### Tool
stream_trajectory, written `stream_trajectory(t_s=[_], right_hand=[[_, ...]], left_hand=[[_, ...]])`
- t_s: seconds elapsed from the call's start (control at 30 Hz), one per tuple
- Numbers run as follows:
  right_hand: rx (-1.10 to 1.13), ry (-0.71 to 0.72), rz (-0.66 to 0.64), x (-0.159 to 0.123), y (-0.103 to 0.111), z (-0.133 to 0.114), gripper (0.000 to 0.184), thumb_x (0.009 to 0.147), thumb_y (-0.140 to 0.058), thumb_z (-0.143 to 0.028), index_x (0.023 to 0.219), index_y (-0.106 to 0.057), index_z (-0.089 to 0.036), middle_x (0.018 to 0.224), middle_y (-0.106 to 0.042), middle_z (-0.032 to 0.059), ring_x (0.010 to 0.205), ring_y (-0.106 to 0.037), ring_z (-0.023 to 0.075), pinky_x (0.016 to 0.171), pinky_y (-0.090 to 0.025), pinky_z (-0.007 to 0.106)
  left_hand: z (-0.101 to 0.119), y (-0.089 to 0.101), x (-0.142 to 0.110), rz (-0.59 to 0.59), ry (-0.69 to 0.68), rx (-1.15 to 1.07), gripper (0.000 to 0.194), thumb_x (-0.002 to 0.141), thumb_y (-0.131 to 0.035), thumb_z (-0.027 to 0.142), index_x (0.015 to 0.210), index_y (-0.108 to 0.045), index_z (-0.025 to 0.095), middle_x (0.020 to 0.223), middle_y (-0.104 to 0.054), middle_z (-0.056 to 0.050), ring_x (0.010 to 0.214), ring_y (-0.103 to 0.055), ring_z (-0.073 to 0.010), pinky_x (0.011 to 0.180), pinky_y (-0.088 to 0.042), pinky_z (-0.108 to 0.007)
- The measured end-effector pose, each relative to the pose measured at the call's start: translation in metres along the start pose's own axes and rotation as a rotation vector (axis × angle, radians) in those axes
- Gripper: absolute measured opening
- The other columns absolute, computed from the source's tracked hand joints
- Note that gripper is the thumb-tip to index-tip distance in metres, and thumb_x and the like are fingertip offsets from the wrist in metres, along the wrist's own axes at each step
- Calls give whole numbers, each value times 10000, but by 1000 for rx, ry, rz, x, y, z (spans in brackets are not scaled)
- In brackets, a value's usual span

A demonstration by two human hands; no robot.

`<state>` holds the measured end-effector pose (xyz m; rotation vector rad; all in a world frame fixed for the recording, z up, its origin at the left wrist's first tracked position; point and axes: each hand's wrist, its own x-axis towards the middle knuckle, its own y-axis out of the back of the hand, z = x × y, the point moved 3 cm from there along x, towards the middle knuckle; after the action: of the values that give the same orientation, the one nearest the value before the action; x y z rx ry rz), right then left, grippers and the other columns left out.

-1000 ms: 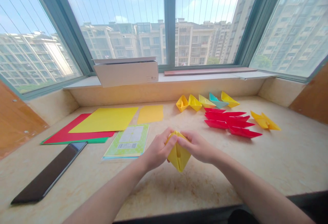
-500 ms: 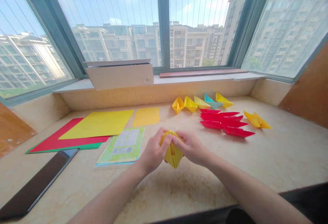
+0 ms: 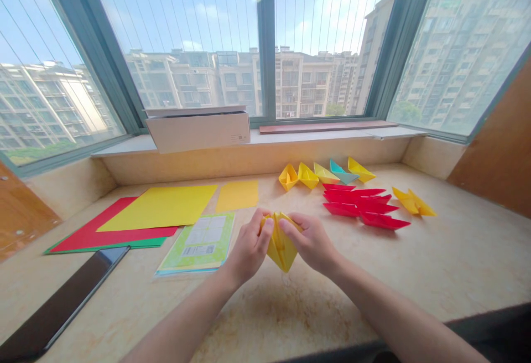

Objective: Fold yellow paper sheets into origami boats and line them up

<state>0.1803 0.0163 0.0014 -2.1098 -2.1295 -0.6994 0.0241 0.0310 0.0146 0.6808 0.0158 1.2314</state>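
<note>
A folded yellow paper piece (image 3: 281,247) hangs point-down just above the stone counter (image 3: 415,274). My left hand (image 3: 249,248) pinches its left top edge, fingers closed on the paper. On the other side, my right hand (image 3: 310,242) grips the right top edge the same way. The two hands meet over the fold, and a narrow gap shows along its middle.
Finished paper boats lie beyond: a yellow and teal row (image 3: 323,174), several red ones (image 3: 365,206), one yellow (image 3: 413,201). Left are stacked coloured sheets (image 3: 157,206), an orange sheet (image 3: 238,195), a green paper pack (image 3: 199,242), a dark phone (image 3: 62,307) and a white box (image 3: 199,128).
The yellow piece has been pressed narrower between my hands, its sides brought closer together. My view has tilted slightly, so everything sits a little lower in the frame.
</note>
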Motion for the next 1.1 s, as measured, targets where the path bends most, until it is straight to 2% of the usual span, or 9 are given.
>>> stream_trajectory(t_s=[0.17,0.3,0.37,0.57,0.67,0.77,0.93,1.03,1.1], right_hand=[[-60,-1,17,-1,-1,2,408,917,-502,-498,664,-515,-177,594,-446,-29,560,-403,115,495,-288,237],[-49,-15,-55,-2,-2,0,366,903,-547,-498,801,-626,-156,662,-564,-8,604,-486,130,536,-352,235],[-49,-18,-97,-3,-2,-2,358,890,-576,-495,802,-641,-154,668,-586,-4,610,-497,131,538,-356,233],[-87,19,-68,-3,-1,-5,383,920,-528,-428,646,-556,-162,584,-504,-25,563,-430,111,506,-299,232],[-51,-14,-22,-3,0,-5,398,914,-527,-443,635,-550,-161,578,-471,-25,547,-407,108,487,-286,232],[-16,-6,39,-1,3,-4,411,909,-530,-454,620,-545,-162,570,-436,-28,534,-375,104,476,-264,233],[80,-10,164,2,9,-1,451,908,-526,-468,567,-443,-184,539,-335,-50,496,-299,88,446,-201,231],[117,-5,193,3,10,-3,446,909,-532,-479,581,-472,-183,534,-368,-48,487,-326,91,440,-222,226],[136,2,230,2,10,-6,425,911,-533,-486,621,-544,-176,549,-451,-31,494,-392,103,441,-270,222]], left_hand=[[-3,-2,0,-10,11,-36,273,982,-380,440,1006,-532,215,641,-529,48,559,-523,-132,534,-389,-229],[-11,-7,-4,-129,77,-197,312,964,-405,494,1125,-466,234,672,-552,55,460,-542,-112,383,-410,-186],[-14,-8,-5,-168,74,-225,328,951,-435,501,1143,-456,236,702,-563,52,448,-544,-103,345,-419,-177],[-12,-8,-4,-182,85,-158,302,967,-401,498,939,-480,208,615,-510,63,424,-540,-101,320,-404,-161],[-6,-6,-2,-147,79,-145,294,971,-387,485,932,-477,208,597,-520,63,429,-547,-108,349,-407,-170],[0,-2,0,-67,9,-71,259,974,-398,435,893,-487,205,586,-499,68,456,-515,-94,417,-381,-168],[-2,5,2,59,-48,51,231,966,-426,418,896,-491,207,563,-455,77,485,-447,-96,461,-305,-182],[-5,6,1,96,-35,41,246,964,-429,443,909,-489,211,559,-463,76,471,-438,-100,455,-297,-188],[-5,7,0,136,-33,18,249,964,-433,452,911,-484,214,583,-507,65,475,-458,-105,460,-314,-193]])
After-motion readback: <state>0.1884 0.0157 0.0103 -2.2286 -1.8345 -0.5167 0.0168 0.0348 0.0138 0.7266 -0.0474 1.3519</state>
